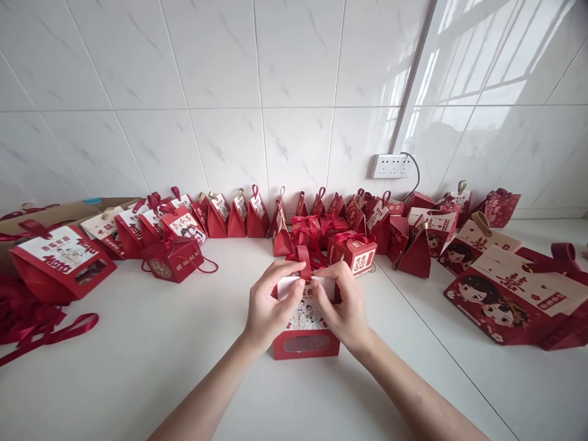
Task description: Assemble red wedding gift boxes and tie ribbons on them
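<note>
Two bare hands work at one red card gift box (pixel 282 350), upright on the smooth white bench (pixel 160 355), near the middle of the scene. The left hand (pixel 274 300) and the right hand (pixel 342 303) have the same grip: thumb and forefinger pinching the box's top edge, one on each side of a single dark red ribbon loop (pixel 302 260). The box has sloping upper faces, a white printed flap (pixel 305 313) and one rounded clear window (pixel 307 344); its contents are too dim to identify.

Just beyond stands one boxy red carton with a white square label (pixel 362 261). To the left sits one faceted red box with gold print (pixel 173 262). Farther back, three slim wedge-shaped boxes with white labels (pixel 237 214) stand in a row, two with gold loops, one with red. On the near left lies a heap of glossy crimson ribbon (pixel 27 312). At right are at least three cream-and-red boxes with cartoon figures (pixel 496 300). One white socket strip (pixel 390 166) is on the tiled wall (pixel 220 147).
</note>
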The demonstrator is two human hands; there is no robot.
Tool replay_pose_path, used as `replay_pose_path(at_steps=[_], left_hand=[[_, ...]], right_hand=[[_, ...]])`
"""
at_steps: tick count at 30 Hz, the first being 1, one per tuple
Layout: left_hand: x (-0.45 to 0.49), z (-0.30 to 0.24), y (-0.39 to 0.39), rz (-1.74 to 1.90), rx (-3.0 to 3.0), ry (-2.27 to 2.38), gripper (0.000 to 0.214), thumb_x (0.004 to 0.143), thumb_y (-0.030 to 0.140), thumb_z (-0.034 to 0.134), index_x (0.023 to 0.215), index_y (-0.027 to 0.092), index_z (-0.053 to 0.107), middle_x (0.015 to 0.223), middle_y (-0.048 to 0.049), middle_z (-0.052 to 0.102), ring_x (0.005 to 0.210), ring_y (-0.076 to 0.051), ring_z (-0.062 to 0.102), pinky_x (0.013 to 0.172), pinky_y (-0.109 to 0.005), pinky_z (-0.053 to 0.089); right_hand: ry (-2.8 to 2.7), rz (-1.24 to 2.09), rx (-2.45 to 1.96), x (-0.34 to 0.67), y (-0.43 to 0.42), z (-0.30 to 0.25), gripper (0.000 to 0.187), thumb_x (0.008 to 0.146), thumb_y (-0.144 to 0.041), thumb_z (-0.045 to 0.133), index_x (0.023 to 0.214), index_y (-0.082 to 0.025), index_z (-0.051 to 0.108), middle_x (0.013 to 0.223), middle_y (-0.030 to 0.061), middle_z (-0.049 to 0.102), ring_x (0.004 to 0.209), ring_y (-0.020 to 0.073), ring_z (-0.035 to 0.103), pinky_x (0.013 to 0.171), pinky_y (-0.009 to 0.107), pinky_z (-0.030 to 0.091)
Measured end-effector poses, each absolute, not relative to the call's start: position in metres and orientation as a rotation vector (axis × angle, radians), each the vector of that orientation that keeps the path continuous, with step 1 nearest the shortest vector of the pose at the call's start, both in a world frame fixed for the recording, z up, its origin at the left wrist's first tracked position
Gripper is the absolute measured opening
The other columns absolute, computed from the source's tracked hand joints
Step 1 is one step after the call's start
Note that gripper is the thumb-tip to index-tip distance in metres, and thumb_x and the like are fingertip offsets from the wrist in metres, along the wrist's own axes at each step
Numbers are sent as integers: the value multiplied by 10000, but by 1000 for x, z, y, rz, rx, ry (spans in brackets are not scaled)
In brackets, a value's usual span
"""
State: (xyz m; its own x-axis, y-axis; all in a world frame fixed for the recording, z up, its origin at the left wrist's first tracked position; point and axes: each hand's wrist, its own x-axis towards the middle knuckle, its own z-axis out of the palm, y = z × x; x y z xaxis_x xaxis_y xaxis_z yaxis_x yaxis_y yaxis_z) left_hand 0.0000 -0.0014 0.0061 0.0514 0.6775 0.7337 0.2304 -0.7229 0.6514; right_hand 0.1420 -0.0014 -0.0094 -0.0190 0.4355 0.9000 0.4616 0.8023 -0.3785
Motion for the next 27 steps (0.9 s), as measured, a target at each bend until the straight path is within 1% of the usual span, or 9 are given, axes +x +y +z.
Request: replay_pose_path(at_steps=[5,8,11,13,15,18,21,24,27], left_hand=[[1,7,-3,1647,1861,983,170,813,250,591,960,194,653,932,-36,654,857,-160,638,750,-252,517],[1,8,-5,1618,1756,982,379,783,265,626,1150,198,554,945,-51,657,895,-185,642,709,-254,527],[1,8,-6,1574,1658,965,545,768,270,643,1268,201,437,858,-33,659,828,-177,653,659,-245,528],[1,9,-7,1541,1633,979,501,770,278,639,1231,196,463,809,-18,656,757,-155,649,651,-238,527],[1,9,-7,1527,1635,1004,433,768,286,637,1171,188,511,816,-22,659,751,-148,643,665,-236,527],[1,10,-7,1524,1654,1035,387,759,290,645,1117,180,549,838,-33,666,802,-157,642,703,-241,526],[1,10,-8,1525,1658,1030,387,752,287,651,1109,179,549,828,-30,667,786,-155,643,680,-233,524],[1,10,-8,1526,1669,994,347,757,279,645,1075,178,552,818,-31,677,780,-158,647,670,-233,524],[1,10,-7,1549,1692,981,297,764,281,643,1030,179,561,830,-41,687,807,-170,650,691,-247,525]], right_hand=[[-1626,21,-738,141,-2,-7,60,858,-143,532,861,-202,527,756,-2,533,650,112,528,566,234,436],[-1612,74,-761,141,-2,-8,60,850,-158,540,869,-208,515,766,2,544,662,120,541,572,240,450],[-1544,158,-741,141,-2,-11,272,831,-171,569,1074,-219,457,850,21,576,764,147,588,654,276,497],[-1534,221,-685,142,-2,-13,418,825,-161,574,1190,-225,381,887,27,601,819,156,610,713,301,515],[-1558,270,-640,142,-3,-13,445,821,-152,578,1207,-231,372,895,25,624,833,155,624,729,302,521],[-1527,370,-676,142,-6,-11,401,820,-170,590,1175,-234,415,844,10,646,787,148,636,697,280,525],[-1448,522,-785,140,-9,-9,341,825,-226,593,1135,-227,450,717,-26,624,602,121,595,536,228,486],[-1402,615,-878,138,-10,-8,224,812,-293,605,990,-217,492,693,-29,605,473,87,496,409,198,391],[-1388,637,-924,137,-8,-6,177,800,-319,609,863,-211,484,689,-27,579,482,83,473,406,194,365]])
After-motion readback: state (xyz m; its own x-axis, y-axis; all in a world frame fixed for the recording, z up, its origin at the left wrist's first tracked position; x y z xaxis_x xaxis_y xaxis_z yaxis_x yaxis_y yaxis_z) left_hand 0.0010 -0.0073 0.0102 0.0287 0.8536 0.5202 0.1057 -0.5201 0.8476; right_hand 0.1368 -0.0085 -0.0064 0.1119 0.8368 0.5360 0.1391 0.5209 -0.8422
